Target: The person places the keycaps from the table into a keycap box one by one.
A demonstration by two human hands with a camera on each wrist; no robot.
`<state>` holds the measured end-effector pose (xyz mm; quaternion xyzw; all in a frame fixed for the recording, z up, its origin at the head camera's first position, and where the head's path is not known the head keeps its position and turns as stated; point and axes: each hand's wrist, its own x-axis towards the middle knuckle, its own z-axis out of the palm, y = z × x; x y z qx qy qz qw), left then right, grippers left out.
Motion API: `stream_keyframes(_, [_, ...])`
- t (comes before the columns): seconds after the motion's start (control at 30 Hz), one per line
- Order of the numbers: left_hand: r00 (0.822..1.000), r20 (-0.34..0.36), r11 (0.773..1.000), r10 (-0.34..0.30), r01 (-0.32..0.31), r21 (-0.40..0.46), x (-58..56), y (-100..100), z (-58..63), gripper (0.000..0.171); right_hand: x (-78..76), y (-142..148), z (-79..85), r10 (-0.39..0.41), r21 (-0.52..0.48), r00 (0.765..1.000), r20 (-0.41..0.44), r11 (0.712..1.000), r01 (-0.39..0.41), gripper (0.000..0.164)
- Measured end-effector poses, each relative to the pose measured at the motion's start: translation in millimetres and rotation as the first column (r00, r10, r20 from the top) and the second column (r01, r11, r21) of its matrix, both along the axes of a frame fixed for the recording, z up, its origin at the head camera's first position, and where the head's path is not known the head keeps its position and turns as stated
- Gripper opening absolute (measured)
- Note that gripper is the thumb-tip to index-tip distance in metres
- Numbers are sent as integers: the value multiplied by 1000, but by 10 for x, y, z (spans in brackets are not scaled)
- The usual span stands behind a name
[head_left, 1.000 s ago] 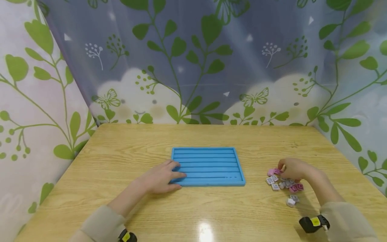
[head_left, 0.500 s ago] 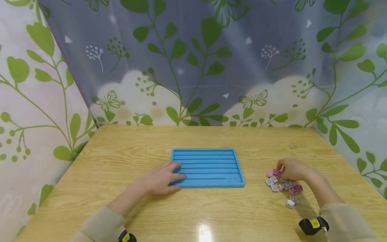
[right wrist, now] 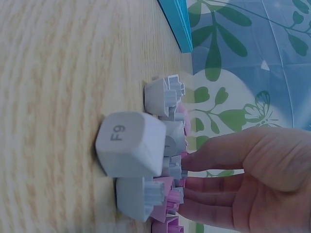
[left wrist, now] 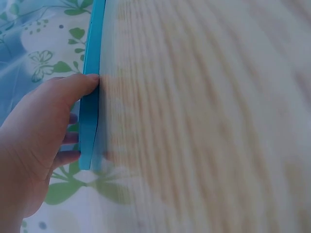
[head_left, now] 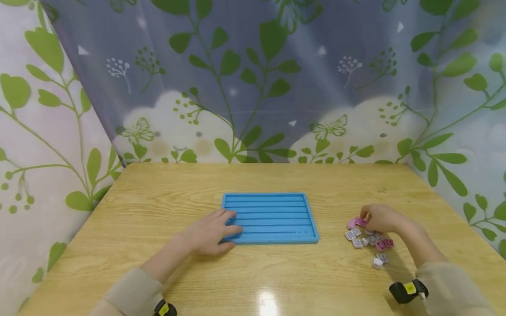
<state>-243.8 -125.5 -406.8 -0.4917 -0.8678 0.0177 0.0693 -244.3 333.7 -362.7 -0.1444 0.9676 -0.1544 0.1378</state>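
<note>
Left hand (head_left: 212, 232), fingers spread, rests over left end of blue tray (head_left: 272, 216) on surface (head_left: 221, 281). Right hand (head_left: 384, 218) angled down at keycaps (head_left: 357, 243), right of tray; can't tell if pinching one.

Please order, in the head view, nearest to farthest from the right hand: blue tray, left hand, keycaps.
1. Keycaps: close beside the right hand.
2. Blue tray: to that hand's left.
3. Left hand: at the tray's left end.
</note>
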Motion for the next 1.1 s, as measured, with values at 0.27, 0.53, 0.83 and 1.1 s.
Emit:
stream_keyframes(0.27, [1000,12,1000,6,-7,29,0,-41,-11,39,-54,-35,4,24,21,999,-47,1000,-23,26])
stream_keyframes(0.53, [1000,3,1000,-9,9,30,-15,-5,-35,39,-21,54,18,5,-21,994,-106,1000,-7,25])
stream_keyframes(0.83, [999,35,999,16,-18,42,-10,14,-31,40,-35,106,75,-68,-156,998,-5,986,66,26])
stream_keyframes(1.1, [1000,30,998,3,-5,64,-19,3,-49,40,-26,64,57,-104,-263,994,-16,960,96,21])
